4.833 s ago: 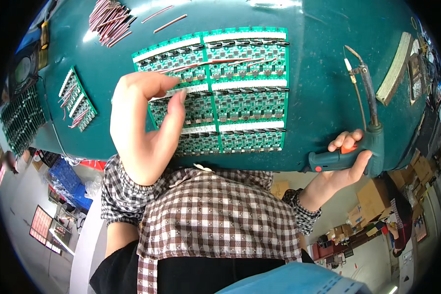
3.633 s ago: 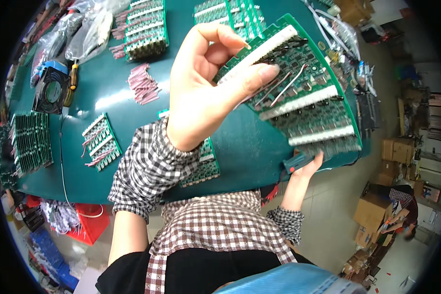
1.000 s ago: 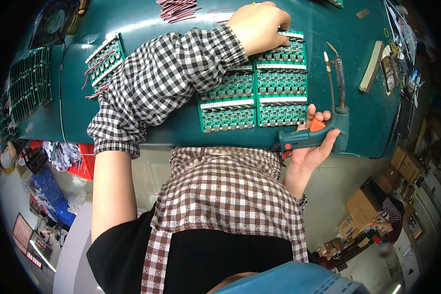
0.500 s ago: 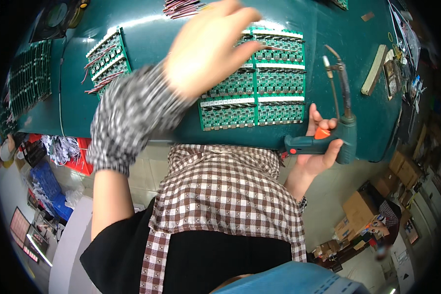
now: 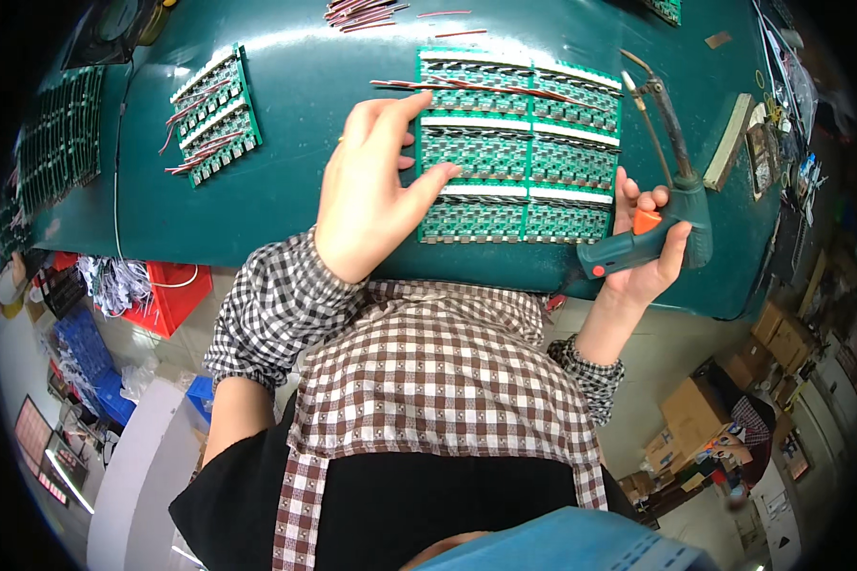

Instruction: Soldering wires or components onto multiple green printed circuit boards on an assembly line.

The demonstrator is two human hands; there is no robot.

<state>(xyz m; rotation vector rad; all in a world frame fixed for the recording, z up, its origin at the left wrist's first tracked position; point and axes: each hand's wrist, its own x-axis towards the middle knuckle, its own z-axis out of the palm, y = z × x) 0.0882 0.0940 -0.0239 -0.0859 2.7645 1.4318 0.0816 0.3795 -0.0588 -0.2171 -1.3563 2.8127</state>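
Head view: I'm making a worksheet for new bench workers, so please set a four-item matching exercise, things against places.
1. Bare left hand
2. Dark green soldering gun with orange trigger
3. Red plastic bin
4. Pile of thin reddish wires

A. Below the dark green table's near edge
B. At the large green circuit-board panel's left edge
C. On the table, near the picture's top edge
D. In the right hand

Pairs: 1-B, 2-D, 3-A, 4-C

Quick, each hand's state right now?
Left hand: open, at the left edge of the circuit board; contact unclear.
Right hand: closed, holding the soldering gun by its handle.
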